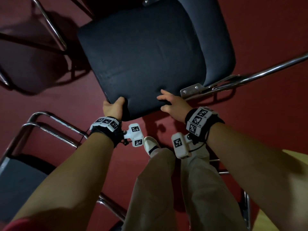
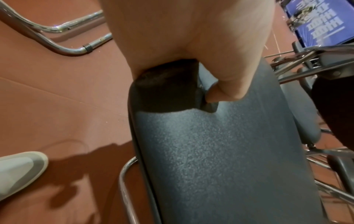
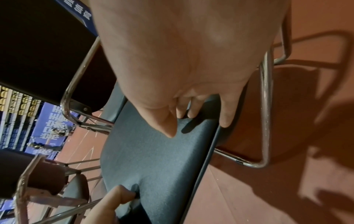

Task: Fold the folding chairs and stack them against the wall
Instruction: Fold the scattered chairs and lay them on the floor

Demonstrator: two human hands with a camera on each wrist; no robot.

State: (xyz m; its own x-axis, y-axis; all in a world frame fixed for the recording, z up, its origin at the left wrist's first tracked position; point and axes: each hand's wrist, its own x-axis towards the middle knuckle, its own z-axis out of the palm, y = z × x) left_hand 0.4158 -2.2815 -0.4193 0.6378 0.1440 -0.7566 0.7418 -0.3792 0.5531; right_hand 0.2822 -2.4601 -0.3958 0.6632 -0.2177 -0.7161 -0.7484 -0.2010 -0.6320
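From the head view, a folding chair (image 1: 143, 59) with a dark padded seat stands on the red floor (image 1: 260, 114) just ahead of the person's legs, its chrome frame (image 1: 260, 74) running off to the right and a metal bracket (image 1: 191, 90) at the seat's near right corner. The left hand (image 1: 114, 106) holds the near edge of the seat at its left corner, thumb on top and fingers curled under, so its grip is closed on the seat. The right hand (image 1: 171, 103) lies on the same edge nearer the bracket, fingers loosely spread on the padding, its grip open. Other chairs (image 1: 21, 172) stand at the lower left and upper left, and a white shoe (image 1: 150, 145) shows between the wrists. From the left wrist, the left hand (image 2: 191, 45) wraps the seat (image 2: 229, 151) edge, the thumb pressing a dent into the padding; a chrome leg (image 2: 124, 181) shows below the seat, the white shoe (image 2: 19, 171) rests on the floor at lower left, and a blue banner (image 2: 321, 22) is at the upper right. From the right wrist, the right hand (image 3: 191, 60) touches the seat (image 3: 153, 159) with its fingertips (image 3: 227, 121) at the edge, not clamped round it, while the left hand's thumb (image 3: 118, 197) digs into the padding lower down; chrome tubing (image 3: 266, 113) runs beside the seat.
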